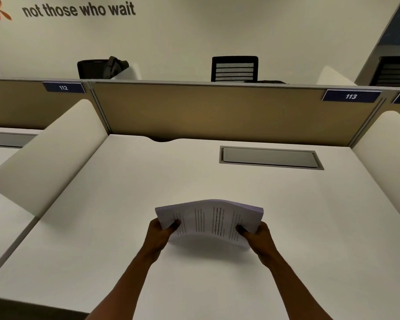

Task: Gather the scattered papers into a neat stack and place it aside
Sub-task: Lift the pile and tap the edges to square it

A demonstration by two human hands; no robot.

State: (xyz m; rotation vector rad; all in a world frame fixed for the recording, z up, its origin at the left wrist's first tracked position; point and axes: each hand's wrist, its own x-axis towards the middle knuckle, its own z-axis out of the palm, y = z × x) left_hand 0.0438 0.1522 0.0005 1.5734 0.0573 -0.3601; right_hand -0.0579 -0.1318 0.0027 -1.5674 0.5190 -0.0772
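White printed paper: a thick stack of white printed paper sheets (211, 221) sits between both hands, lifted off the bench and bowed upward in the middle, its shadow falling on the surface below.
Left hand (161, 232): clamped on the stack's left edge, thumb on top, fingers hidden underneath.
Right hand (258, 235): clamped on the right edge in the same way, thumb (241, 229) over the top sheet.
Task state: by my reading the gathering is done, since no loose sheets show anywhere on the bench; squaring the edges and setting the stack aside remain.
Edge alignment: the far edge looks slightly fanned, so the stack is not yet fully neat.
Risk, bowing: pressing the two sides inward arches the sheets; more pressure could crease them or make the middle pages spring out.
Risk, slipping: a loose pinch on so thick a pile could let lower sheets slide free and scatter again.
Risk, placement: dropping it flat without tapping the edges would leave it ragged.
Surface: smooth white laminate bench (125, 192), with a grey recessed cable hatch (270, 157) well beyond the stack.
Dividers: rounded white side panels (49, 162) on both flanks, and a tan fabric back partition (217, 112) carrying a blue plate numbered 113 (351, 96).
Room: cream wall with dark lettering; a black mesh office chair (234, 68) stands behind the partition.
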